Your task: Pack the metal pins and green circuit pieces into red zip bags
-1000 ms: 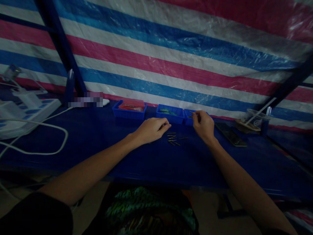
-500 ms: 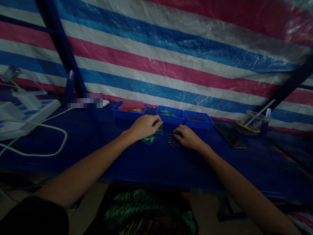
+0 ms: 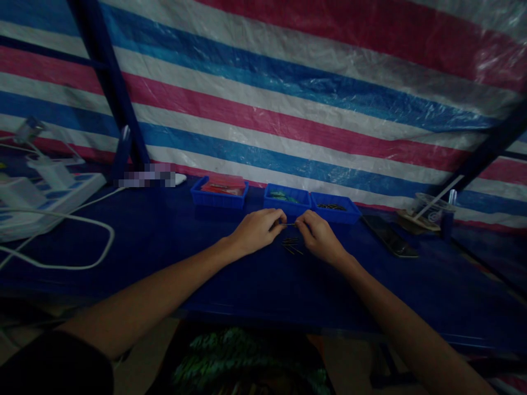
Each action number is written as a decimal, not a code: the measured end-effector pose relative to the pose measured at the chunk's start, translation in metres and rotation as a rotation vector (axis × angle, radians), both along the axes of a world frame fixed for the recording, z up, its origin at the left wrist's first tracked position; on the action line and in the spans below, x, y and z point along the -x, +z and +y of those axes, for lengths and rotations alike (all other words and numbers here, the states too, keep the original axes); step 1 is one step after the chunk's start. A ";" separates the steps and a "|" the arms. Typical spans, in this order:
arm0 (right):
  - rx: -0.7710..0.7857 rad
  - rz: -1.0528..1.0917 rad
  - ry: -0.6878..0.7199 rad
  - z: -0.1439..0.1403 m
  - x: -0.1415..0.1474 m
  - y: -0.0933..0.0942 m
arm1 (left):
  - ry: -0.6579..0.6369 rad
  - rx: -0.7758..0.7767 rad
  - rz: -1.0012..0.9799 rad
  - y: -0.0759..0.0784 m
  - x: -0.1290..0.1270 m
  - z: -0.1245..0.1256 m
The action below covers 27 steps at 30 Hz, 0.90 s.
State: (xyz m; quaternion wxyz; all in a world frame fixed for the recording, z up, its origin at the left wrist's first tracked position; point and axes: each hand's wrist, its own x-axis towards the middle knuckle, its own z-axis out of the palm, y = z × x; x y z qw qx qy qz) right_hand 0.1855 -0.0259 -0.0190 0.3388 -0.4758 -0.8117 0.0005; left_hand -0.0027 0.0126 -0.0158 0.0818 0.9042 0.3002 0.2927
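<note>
Both hands meet near the middle of the bench (image 3: 164, 241), close to its far edge; left hand (image 3: 257, 230) and right hand (image 3: 319, 237) each pinch one end of a thin pin (image 3: 289, 224), held level between them just above the bench top; fingers of both hands closed on it, thumb against forefinger, other fingers curled in.

Directly below the held pin, a small heap of loose pins (image 3: 291, 245) lies on the blue cover, between the 2 hands and just beside the right one.

Along the far edge, 3 blue trays in a row: left tray (image 3: 218, 197) with red contents; middle tray (image 3: 286, 198) with green contents; right tray (image 3: 334, 211) with dark pins; the middle and right trays touch each other and sit just behind the hands, the left tray apart from them.

Right of the trays, a dark phone (image 3: 389, 236) lies flat; beyond it, near the right corner, a clear cup (image 3: 428, 211) with a straw.

Left end: white power strip (image 3: 49, 192) with plugs, its white cable (image 3: 74, 258) looping over the bench; well apart from the hands.

Light is dim; pin details cannot be told.
</note>
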 end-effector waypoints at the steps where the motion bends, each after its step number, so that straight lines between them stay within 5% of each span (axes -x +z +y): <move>1: -0.004 0.025 -0.004 -0.002 0.002 0.001 | -0.006 -0.016 -0.015 0.002 0.000 0.000; 11: 0.020 0.110 -0.040 -0.008 0.005 0.005 | 0.015 -0.137 -0.026 0.009 0.001 -0.006; 21: -0.166 -0.007 0.017 -0.011 0.003 0.011 | 0.009 -0.022 -0.007 0.013 0.000 -0.011; 24: -0.266 -0.024 -0.165 -0.003 -0.014 0.018 | 0.007 0.036 0.025 0.009 0.000 -0.010; 27: -0.264 -0.038 -0.558 0.010 -0.047 0.020 | -0.003 0.081 0.083 0.004 -0.001 -0.009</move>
